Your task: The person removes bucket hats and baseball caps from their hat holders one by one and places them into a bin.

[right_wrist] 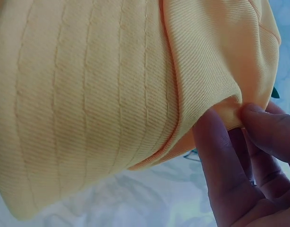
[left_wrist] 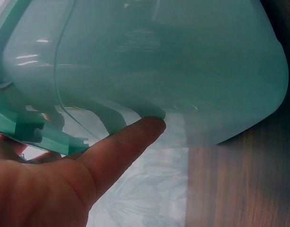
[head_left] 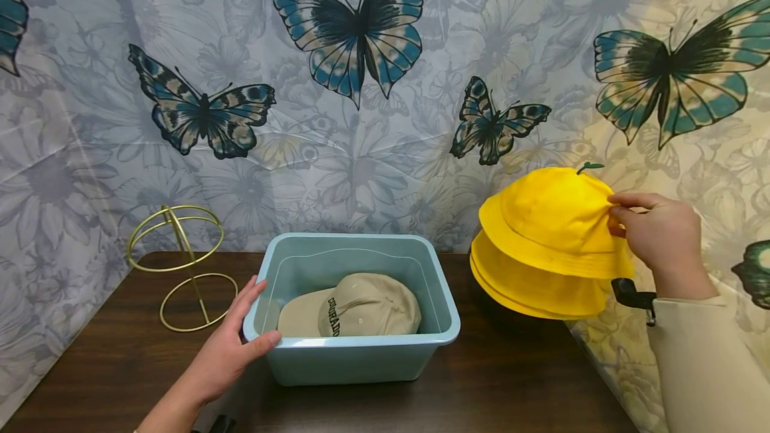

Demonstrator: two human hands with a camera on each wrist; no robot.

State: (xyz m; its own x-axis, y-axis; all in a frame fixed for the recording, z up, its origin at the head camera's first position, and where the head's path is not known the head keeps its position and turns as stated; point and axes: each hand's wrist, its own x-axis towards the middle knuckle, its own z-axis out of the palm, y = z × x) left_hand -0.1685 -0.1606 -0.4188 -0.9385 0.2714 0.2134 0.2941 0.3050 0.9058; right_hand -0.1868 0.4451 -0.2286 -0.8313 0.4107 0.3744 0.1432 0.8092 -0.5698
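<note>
My right hand (head_left: 662, 236) pinches the crown of a yellow bucket hat (head_left: 541, 219) topped by a small green sprout. In the right wrist view, thumb and fingers grip a fold of its cloth (right_wrist: 230, 101). Beneath it, more yellow brims (head_left: 535, 286) show; how many hats they belong to I cannot tell. With fingers spread, my left hand (head_left: 231, 343) rests on the left rim of a light blue plastic bin (head_left: 355, 363). One finger lies along the bin's outer wall in the left wrist view. Inside the bin sits a beige cap (head_left: 375, 306) with dark lettering.
On the left of the dark wooden table (head_left: 499, 386) stands a gold wire stand (head_left: 189, 279) with round hoops. Something dark lies under the yellow brims, mostly hidden. A cloth backdrop with butterflies (head_left: 361, 32) hangs close behind the table.
</note>
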